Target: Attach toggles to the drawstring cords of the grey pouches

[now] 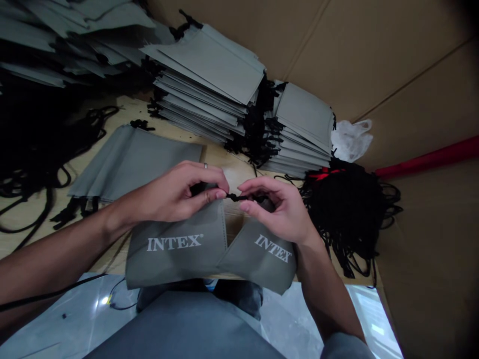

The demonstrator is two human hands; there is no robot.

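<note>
A knotted black cord (233, 197) stretches between my two hands above the front of the table. My left hand (187, 192) pinches one side of the knot between thumb and forefinger. On the other side, my right hand (279, 207) is closed on the cord, its fingers curled round it. Below the hands lie two grey fabric bags printed INTEX, a left one (172, 262) and a right one (262, 259), both reaching over the table's front edge. My right hand partly covers the right bag.
Behind stand a tall stack of grey bags (224, 65) and a smaller stack (305, 112). More bags (108, 164) lie fanned at left. Black cord bundles lie at right (344, 209) and left (33, 144). Cardboard (422, 65) walls the back and right, near a clear plastic bag (352, 139).
</note>
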